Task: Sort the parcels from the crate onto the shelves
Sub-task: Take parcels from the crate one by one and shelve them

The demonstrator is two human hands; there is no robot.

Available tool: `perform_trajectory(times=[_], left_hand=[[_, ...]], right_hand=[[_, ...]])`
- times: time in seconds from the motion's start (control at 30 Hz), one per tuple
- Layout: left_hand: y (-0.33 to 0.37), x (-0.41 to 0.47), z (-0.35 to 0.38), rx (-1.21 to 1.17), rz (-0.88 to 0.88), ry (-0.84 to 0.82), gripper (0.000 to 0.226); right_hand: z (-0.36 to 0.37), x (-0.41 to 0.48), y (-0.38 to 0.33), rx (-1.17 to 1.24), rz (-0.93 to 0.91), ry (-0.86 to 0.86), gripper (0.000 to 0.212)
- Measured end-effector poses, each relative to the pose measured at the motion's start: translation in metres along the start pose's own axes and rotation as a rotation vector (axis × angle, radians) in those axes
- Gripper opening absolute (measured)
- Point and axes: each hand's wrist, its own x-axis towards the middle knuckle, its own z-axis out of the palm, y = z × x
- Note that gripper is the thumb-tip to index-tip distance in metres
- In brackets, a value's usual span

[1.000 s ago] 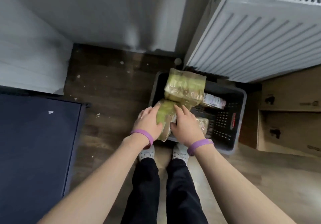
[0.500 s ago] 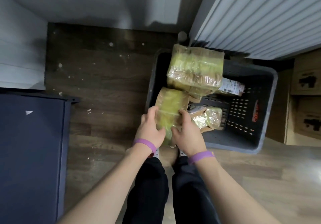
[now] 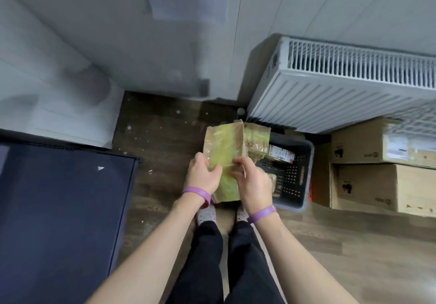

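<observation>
A flat brown parcel wrapped in yellow-green tape [image 3: 225,152] is held up in front of me, above the floor and the crate's near left corner. My left hand [image 3: 204,174] grips its left edge and my right hand [image 3: 252,181] grips its right edge. The grey plastic crate [image 3: 304,174] stands on the floor behind my right hand. Inside it lie a bigger taped parcel [image 3: 257,140], a small parcel with a white label [image 3: 282,156] and another small one [image 3: 273,181], partly hidden by my right hand.
A white radiator [image 3: 342,91] hangs on the wall just beyond the crate. Two stacked cardboard boxes [image 3: 382,169] stand to the right. A dark blue surface [image 3: 59,209] fills the left. Wooden floor lies between them, with my legs and shoes below the parcel.
Both hands have lifted the flat parcel up and out of the crate. My head has risen and tilted up, so the wall and the radiator's top now show.
</observation>
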Motion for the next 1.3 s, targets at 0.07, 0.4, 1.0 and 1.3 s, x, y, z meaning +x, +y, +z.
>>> perform_trajectory(times=[0.07,0.4,1.0,1.3], left_hand=[[0.022,-0.015,-0.028,-0.07,-0.009,0.032,0.032],[0.085,-0.079,-0.101,-0.301,-0.073,-0.115,0.098],[0.071,-0.136,-0.164,-0.646,0.282,0.056,0.054],[0.08,-0.164,-0.181,-0.425,0.358,0.257,0.013]], right_hand=[[-0.022,-0.008,-0.026,-0.072,-0.126,0.071,0.03],[-0.078,-0.061,-0.107,-0.259,-0.649,0.338,0.034],[-0.133,-0.068,-0.146,0.051,-0.335,0.116,0.054],[-0.142,-0.065,-0.166,0.265,-0.507,0.093,0.068]])
